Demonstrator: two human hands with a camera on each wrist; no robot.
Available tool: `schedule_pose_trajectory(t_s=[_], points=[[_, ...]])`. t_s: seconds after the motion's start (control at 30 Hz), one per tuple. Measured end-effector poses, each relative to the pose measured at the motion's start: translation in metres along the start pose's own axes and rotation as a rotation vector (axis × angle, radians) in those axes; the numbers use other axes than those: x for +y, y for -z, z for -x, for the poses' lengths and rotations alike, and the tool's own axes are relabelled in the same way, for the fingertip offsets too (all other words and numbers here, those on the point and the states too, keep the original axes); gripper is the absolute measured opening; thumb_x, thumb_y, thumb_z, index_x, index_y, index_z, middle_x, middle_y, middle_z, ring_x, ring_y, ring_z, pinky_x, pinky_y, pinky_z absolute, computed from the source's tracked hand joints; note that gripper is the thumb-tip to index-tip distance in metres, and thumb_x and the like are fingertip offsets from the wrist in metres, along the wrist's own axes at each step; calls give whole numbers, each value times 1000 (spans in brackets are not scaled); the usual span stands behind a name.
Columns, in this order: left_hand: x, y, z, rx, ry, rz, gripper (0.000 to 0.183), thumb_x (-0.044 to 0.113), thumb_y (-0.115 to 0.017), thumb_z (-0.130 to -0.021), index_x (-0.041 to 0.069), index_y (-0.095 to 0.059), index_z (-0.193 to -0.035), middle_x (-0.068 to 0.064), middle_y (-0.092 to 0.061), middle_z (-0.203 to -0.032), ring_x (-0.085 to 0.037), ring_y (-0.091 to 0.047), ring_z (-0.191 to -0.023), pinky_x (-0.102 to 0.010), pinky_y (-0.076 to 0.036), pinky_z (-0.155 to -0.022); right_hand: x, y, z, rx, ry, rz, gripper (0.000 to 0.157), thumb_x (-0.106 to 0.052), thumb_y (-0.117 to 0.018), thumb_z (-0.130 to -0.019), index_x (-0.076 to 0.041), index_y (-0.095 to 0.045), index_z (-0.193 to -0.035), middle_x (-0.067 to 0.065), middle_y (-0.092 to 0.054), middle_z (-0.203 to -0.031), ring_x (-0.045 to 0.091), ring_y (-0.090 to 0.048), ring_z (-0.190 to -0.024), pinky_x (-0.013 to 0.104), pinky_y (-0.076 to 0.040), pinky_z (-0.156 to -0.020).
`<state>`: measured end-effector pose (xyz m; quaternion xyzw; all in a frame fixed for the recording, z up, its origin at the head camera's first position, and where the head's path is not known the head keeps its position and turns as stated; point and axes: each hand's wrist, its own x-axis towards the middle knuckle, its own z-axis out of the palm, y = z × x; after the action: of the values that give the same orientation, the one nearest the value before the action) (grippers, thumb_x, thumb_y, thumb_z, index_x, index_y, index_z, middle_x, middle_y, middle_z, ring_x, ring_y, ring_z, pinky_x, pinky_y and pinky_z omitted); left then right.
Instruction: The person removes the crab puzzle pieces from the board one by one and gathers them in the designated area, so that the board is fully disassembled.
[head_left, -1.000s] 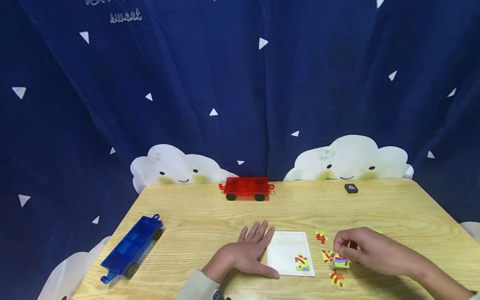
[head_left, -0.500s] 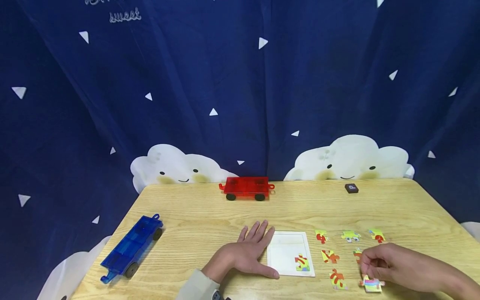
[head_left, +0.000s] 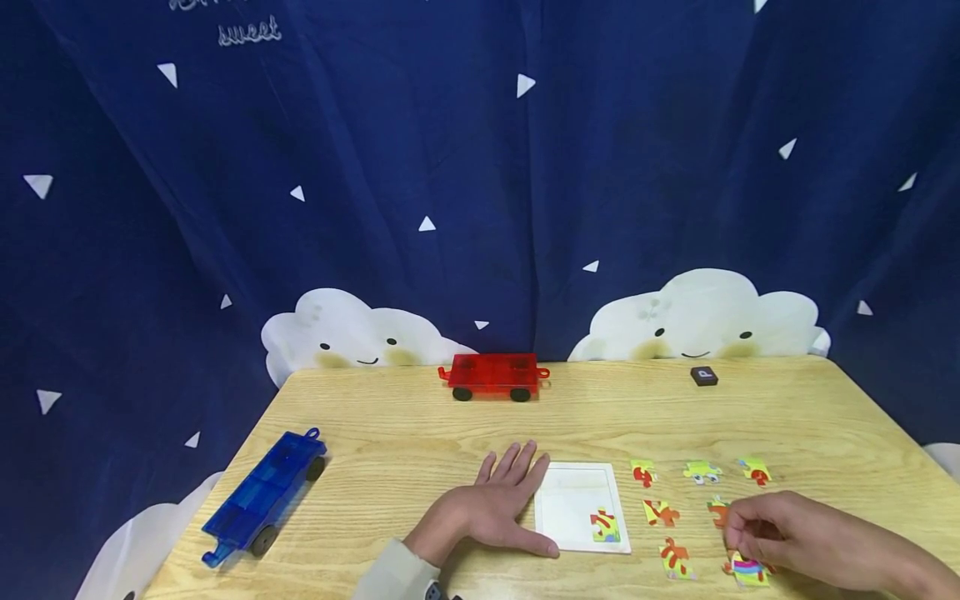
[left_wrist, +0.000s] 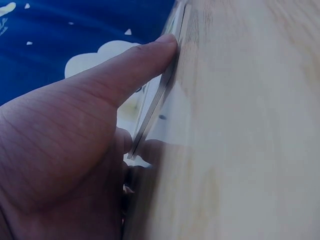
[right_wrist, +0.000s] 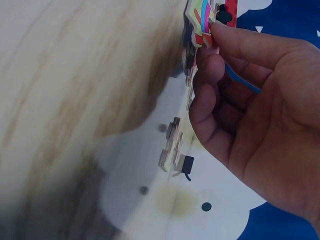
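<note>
My left hand (head_left: 491, 508) lies with fingers spread along the left side of a white puzzle tray (head_left: 562, 500), its thumb at the near corner. In the left wrist view, the thumb (left_wrist: 125, 70) presses against the tray's edge. One yellow and red puzzle piece (head_left: 604, 526) sits in the tray's near right corner. My right hand (head_left: 795, 537) pinches a puzzle piece with rainbow stripes (head_left: 749, 571) between thumb and fingers, low at the front right. That piece (right_wrist: 202, 22) appears tilted in the right wrist view. An orange puzzle piece (head_left: 717, 511) is partly hidden behind the right hand.
Several loose puzzle pieces lie right of the tray, among them one with eyes (head_left: 702, 472) and one with red (head_left: 754, 470). A red toy wagon (head_left: 493, 373) and a black tile marked P (head_left: 703, 376) stand at the back. A blue toy wagon (head_left: 266, 492) stands left.
My right hand has carried the striped puzzle piece rightward and nearer to me, away from the tray, uncovering other pieces. The left hand and tray stay where they were.
</note>
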<state>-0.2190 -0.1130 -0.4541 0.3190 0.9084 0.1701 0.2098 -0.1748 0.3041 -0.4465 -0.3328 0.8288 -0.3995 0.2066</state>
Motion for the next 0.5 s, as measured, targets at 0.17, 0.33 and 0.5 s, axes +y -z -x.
schedule_pose_trajectory(t_s=[0.17, 0.33, 0.5], points=[[0, 0, 1, 1, -1, -11, 116, 72, -68, -85, 17, -8, -168, -4, 5, -172, -23, 9, -156, -53, 1, -122, -3, -2, 3, 52, 3, 102, 17, -13, -61, -105, -24, -66, -94, -19, -58, -84, 3, -55, -76, 26, -36, -58], [0, 0, 1, -1, 0, -9, 115, 71, -68, -85, 17, -9, -168, -4, 4, -173, -23, 9, -156, -53, 1, -122, -4, 0, 4, 62, -1, 138, 18, -12, -62, -104, -26, -66, -93, -18, -60, -85, 1, -54, -77, 25, -36, -59], [1, 0, 1, -2, -1, -4, 115, 71, -69, -85, 17, -10, -168, -4, 3, -173, -23, 8, -156, -53, 1, -122, -5, 0, 5, 55, -32, 128, 16, -16, -61, -105, -26, -67, -94, -18, -59, -85, 2, -54, -77, 25, -36, -59]])
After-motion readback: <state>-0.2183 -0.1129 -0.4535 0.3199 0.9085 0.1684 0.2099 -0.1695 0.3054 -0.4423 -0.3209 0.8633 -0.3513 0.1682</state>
